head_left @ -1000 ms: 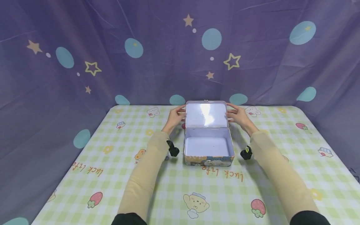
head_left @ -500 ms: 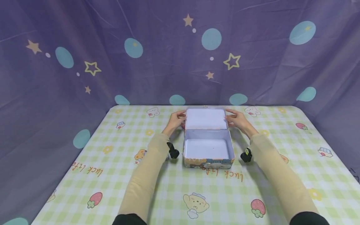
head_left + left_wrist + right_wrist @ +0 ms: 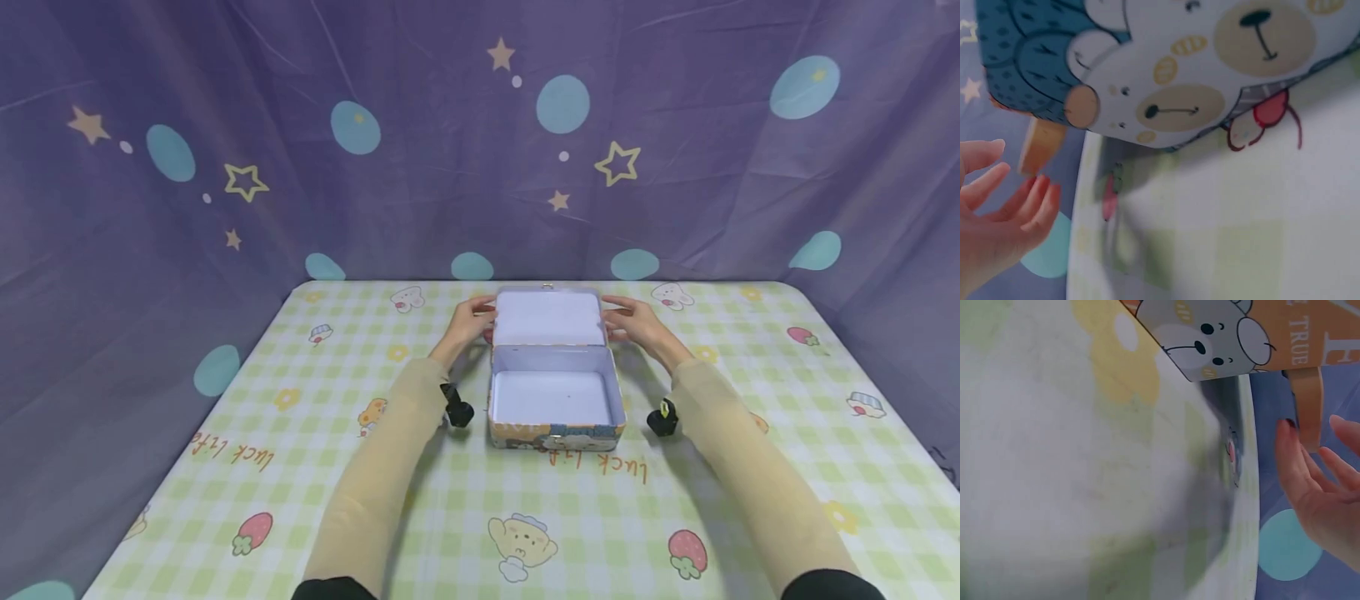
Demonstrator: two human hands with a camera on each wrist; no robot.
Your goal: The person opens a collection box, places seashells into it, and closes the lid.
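Note:
A hinged tin box (image 3: 555,437) with printed cartoon bears stands on the table, its pale inside bare. Its lid (image 3: 550,318) is swung up and leans back. At the lid's left edge is my left hand (image 3: 467,323), while my right hand (image 3: 633,323) is at the right edge. In the left wrist view, loosely bent fingertips (image 3: 1050,194) meet the end of the lid's orange side (image 3: 1041,147), with the thumb apart. The right wrist view has fingertips (image 3: 1286,434) against the lid's edge (image 3: 1307,409), the other fingers spread. The lid's back is hidden.
A green-and-white checked cloth (image 3: 592,542) with printed strawberries and bears covers the table. Behind it hangs a purple curtain (image 3: 450,208) with stars and blue ovals. A small black device (image 3: 459,412) is on the left wrist, another black device (image 3: 663,419) on the right.
The lid has tipped further back and its top edge stands lower, with both hands lowered alongside. The box front sits slightly nearer to me. Over the last half second the wrists have spread slightly.

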